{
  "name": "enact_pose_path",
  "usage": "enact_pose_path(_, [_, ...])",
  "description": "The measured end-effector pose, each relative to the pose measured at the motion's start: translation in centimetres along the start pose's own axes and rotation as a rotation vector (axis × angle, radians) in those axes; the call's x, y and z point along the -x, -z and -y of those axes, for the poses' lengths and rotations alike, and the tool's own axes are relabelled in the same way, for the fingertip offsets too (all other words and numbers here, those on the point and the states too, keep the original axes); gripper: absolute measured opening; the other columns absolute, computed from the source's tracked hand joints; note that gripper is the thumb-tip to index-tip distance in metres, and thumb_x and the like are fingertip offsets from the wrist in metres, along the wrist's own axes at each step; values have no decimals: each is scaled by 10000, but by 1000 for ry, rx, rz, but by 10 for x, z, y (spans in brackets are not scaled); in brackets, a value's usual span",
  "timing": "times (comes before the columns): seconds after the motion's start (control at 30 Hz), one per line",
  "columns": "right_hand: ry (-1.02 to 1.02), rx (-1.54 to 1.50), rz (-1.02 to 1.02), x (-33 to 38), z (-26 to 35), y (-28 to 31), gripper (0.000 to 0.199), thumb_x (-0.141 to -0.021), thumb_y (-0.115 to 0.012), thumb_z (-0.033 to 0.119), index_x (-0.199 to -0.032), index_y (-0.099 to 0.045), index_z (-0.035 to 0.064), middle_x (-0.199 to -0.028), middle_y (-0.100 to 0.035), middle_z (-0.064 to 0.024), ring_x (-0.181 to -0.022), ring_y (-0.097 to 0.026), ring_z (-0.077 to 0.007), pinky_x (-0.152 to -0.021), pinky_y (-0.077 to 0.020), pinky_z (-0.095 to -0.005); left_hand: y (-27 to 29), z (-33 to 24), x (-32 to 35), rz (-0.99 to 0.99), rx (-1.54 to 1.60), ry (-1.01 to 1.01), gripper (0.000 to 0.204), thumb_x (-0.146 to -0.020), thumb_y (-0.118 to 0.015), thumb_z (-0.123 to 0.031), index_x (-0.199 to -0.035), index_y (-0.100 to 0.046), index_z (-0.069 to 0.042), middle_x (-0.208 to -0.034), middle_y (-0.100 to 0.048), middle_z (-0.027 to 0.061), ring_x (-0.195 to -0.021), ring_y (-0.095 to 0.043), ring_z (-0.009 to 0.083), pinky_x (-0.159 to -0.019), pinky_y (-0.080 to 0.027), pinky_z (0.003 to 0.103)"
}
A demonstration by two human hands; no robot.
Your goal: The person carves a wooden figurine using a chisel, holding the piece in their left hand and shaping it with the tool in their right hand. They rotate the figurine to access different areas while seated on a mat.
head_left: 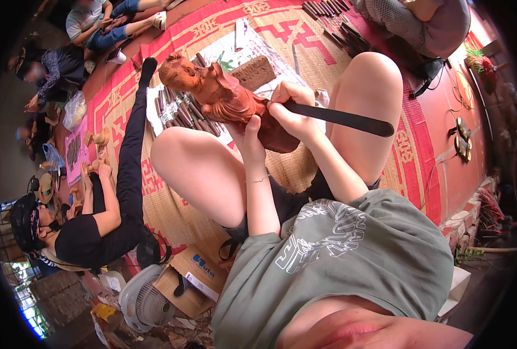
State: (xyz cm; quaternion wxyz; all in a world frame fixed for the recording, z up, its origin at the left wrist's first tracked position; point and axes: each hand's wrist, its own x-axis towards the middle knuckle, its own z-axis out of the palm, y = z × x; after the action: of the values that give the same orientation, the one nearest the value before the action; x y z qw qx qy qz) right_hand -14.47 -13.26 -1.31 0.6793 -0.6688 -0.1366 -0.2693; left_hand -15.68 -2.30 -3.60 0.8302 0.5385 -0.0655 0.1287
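Note:
A reddish-brown carved wooden figure (232,96) lies tilted above my lap, its head toward the upper left and its broad base toward me. My left hand (251,138) is closed on its lower part, thumb along the near side and the other fingers hidden behind the wood. Closed in my right hand (295,110) is a long, flat black tool (345,118) with a rounded end that sticks out to the right over my thigh. Its other end meets the figure near the base; the tip is hidden by my fingers.
Several slim chisels (180,111) lie on a white sheet beyond my knees, near a brown block (253,72). A red-patterned straw mat (165,212) spreads beneath. More dark tools (348,41) lie farther off. At left a person in black (87,238) sits near a fan (148,299) and cardboard box (191,279).

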Motion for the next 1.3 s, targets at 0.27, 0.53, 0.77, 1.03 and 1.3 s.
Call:
enact_pose_path(0.27, [74, 216, -213, 6, -9, -1, 225, -615, -562, -24, -519, -366, 30, -465, -432, -43, -416, -404, -101, -414, -326, -248, -8, 4, 7, -75, -107, -64, 809, -746, -673, -347, -1335, -223, -26, -1313, -345, 124, -1181, -396, 245, -1001, -329, 383])
enact_pose_path(0.53, [-95, -231, -164, 0, 4, -2, 243, -652, -574, -32, -570, -353, 26, -562, -512, -52, -518, -474, -80, -489, -391, -222, -4, -2, -1, -97, -47, -147, 824, -747, -668, -328, -1340, -181, -26, -1303, -347, 138, -1154, -427, 254, -980, -367, 388])
enact_pose_path(0.77, [-143, -153, -25, -2, 1, -1, 287, -687, -612, -40, -606, -353, 55, -621, -491, -27, -581, -425, -68, -532, -372, -214, -5, 12, 6, -102, -69, -77, 840, -741, -687, -346, -1342, -186, -41, -1302, -360, 136, -1159, -425, 251, -975, -366, 384])
enact_pose_path(1.03, [-82, -59, -119, 1, -6, -3, 249, -651, -578, -46, -574, -357, 37, -550, -452, -21, -524, -406, -67, -484, -337, -219, -6, 10, 7, -77, -94, -104, 838, -746, -686, -344, -1335, -189, -16, -1293, -372, 139, -1163, -420, 255, -997, -337, 391])
enact_pose_path(1.3, [-53, -211, -197, 1, 2, -1, 306, -672, -600, -99, -586, -343, 43, -594, -501, -45, -561, -451, -70, -522, -376, -205, -5, 2, 3, -80, 8, -108, 875, -715, -734, -308, -1336, -193, -15, -1310, -349, 127, -1194, -386, 234, -1020, -305, 378])
